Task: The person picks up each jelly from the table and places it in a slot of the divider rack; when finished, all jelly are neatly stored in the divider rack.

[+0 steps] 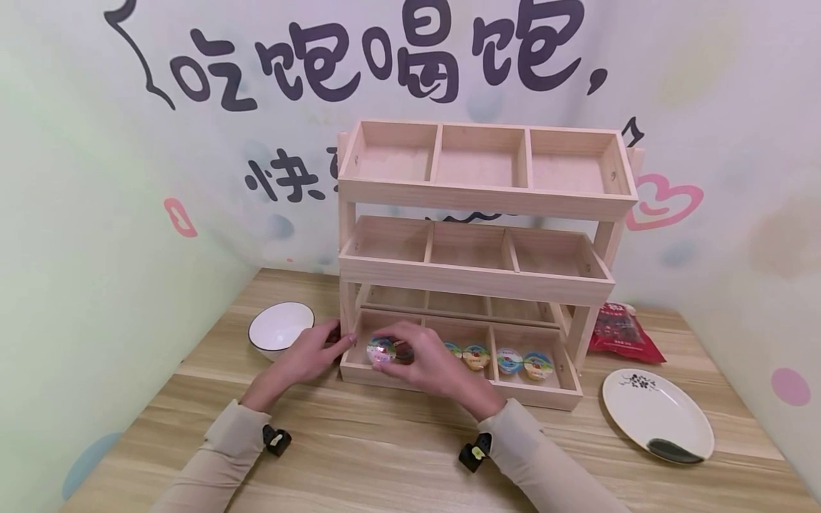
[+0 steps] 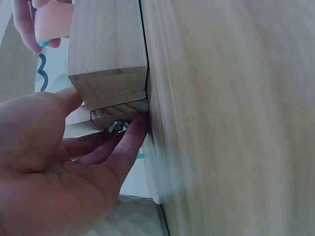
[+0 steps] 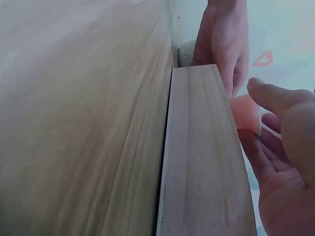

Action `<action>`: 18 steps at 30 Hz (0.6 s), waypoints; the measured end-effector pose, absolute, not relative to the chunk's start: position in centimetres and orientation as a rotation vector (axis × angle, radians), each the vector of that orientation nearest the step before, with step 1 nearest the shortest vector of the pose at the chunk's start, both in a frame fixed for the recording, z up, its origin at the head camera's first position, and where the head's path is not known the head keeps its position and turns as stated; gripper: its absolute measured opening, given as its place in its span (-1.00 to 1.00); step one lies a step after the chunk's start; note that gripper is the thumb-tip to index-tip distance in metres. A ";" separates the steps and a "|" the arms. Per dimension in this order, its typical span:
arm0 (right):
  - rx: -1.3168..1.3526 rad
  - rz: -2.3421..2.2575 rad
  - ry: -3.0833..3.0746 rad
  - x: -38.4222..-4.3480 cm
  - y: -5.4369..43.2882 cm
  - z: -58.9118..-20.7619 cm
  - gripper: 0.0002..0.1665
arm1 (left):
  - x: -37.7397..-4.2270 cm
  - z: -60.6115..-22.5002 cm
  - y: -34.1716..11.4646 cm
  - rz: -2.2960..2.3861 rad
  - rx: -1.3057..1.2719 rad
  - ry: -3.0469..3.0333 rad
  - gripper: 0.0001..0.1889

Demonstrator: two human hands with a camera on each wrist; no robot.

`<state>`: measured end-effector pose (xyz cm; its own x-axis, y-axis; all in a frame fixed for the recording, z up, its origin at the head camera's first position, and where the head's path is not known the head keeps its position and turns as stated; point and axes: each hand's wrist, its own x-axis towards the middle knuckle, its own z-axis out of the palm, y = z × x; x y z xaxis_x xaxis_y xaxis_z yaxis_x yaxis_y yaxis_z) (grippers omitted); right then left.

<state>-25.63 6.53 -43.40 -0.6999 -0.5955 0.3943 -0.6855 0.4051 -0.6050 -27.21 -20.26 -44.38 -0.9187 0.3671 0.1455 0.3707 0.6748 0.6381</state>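
A wooden rack has tiers of trays, each split into three compartments. My left hand grips the rack's lower left end; in the left wrist view its thumb lies by the tray corner and its fingers curl round the leg. My right hand pinches a pinkish jelly cup with a printed lid, in the bottom tray's left compartment. That cup rises above the tray wall. Partly hidden by the hand is another dark cup. More lidded jelly cups sit in the middle and right compartments.
Left of the rack stands a white bowl with a dark rim. On the right lie a red snack bag and an oval plate with a dark green patch. A printed cloth wall rises behind the wooden table.
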 end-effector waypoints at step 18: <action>1.065 1.061 -2.681 -27.8 5.3 -43.7 -0.43 | -27.3 -44.6 -20.5 -1.103 -0.629 -2.868 -0.56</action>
<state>-27.81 5.28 -43.71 -0.7581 -0.5802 0.2978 -0.6269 0.5223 -0.5781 -27.31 -20.50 -44.60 -0.9196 0.3649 0.1453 0.3682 0.6722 0.6424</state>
